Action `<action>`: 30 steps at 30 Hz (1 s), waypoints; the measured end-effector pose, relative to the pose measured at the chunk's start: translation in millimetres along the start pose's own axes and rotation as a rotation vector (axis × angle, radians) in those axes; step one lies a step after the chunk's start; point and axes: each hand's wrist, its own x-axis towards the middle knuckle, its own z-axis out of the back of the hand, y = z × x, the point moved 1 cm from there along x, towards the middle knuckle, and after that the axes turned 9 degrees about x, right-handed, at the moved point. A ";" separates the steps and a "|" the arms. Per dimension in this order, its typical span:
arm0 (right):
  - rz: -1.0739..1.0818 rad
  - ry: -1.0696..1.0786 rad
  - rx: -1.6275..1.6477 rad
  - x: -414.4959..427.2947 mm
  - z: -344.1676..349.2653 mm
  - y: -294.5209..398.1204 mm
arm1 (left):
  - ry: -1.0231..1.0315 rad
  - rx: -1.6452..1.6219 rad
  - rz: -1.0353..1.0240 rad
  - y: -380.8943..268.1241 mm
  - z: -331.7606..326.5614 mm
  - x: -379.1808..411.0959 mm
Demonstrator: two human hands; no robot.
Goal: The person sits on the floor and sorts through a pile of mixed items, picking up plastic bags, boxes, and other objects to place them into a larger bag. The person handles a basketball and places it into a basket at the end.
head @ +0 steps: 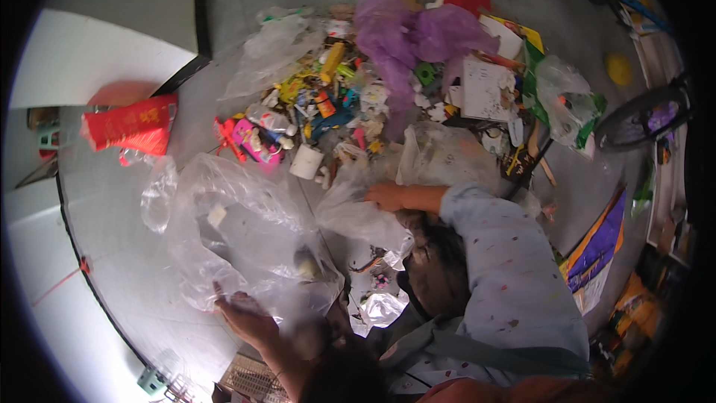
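Note:
My left hand [246, 316] is at the near edge of a large clear plastic bag [235, 190] that lies spread on the floor. One finger points up along the plastic; blur hides whether the others grip it. A small pale piece [217, 215] shows in or under this bag. With bent fingers, my right hand [387, 197] holds a crumpled translucent plastic bag [358, 218] in front of my knees. Just beyond it rests another filmy plastic bag [447, 151]. A white cylinder [306, 161], perhaps a paper roll, stands between the bags and the heap.
Ahead spreads a heap of mixed litter [330, 95], with a purple plastic bag [386, 33] and a dirty white box [486, 89]. A red bag [134, 126] lies at left beside a white cabinet [106, 50]. A bicycle wheel [643, 115] stands at right, near a purple-orange packet [598, 252].

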 end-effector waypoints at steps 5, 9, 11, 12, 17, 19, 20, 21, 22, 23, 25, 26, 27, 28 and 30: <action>-0.090 -0.528 0.752 -92.9 96.0 59.9 | 0.132 -0.040 0.022 -47.9 -63.9 -32.0; -0.507 -0.665 -0.229 -144.3 136.8 25.7 | 0.238 -0.143 -0.027 -65.2 -88.5 -46.9; -0.635 -0.747 -0.507 -140.4 88.2 -57.0 | 0.288 -0.185 -0.050 -67.9 -103.2 -53.9; -0.615 -0.784 -0.492 -133.8 61.4 -79.6 | 0.294 -0.203 -0.053 -69.9 -105.9 -57.1; -0.449 -0.954 0.045 -112.3 13.7 -111.2 | 0.323 -0.250 0.003 -58.7 -102.9 -57.7; -0.416 -0.867 0.065 -122.1 23.2 -99.4 | 0.385 -0.249 -0.030 -55.7 -100.7 -57.2; -0.450 -0.818 0.097 -125.0 37.2 -93.2 | 0.400 -0.256 -0.028 -55.6 -99.1 -57.6; -0.488 -0.776 0.127 -129.6 53.4 -86.2 | 0.423 -0.264 -0.027 -56.1 -99.0 -56.8; -0.407 -0.794 0.222 -133.5 67.8 -82.0 | 0.429 -0.262 -0.035 -56.5 -97.4 -55.7; -0.376 -0.730 0.172 -132.4 86.9 -60.9 | 0.431 -0.256 -0.041 -55.8 -95.9 -54.5; -0.304 -0.604 0.073 -127.8 132.4 1.2 | 0.413 -0.290 -0.079 -51.5 -91.8 -51.4; -0.182 -0.566 0.103 -122.3 146.6 32.4 | 0.443 -0.256 -0.061 -53.5 -92.6 -52.5; -0.060 -0.529 0.133 -111.8 158.0 66.1 | 0.475 -0.223 -0.043 -55.3 -93.1 -54.7; 0.062 -0.489 0.157 -96.9 162.4 91.5 | 0.469 -0.227 -0.045 -51.5 -92.9 -56.3; 0.088 -0.237 -0.016 -46.9 137.7 105.9 | 0.548 -0.155 -0.082 -52.9 -97.0 -63.6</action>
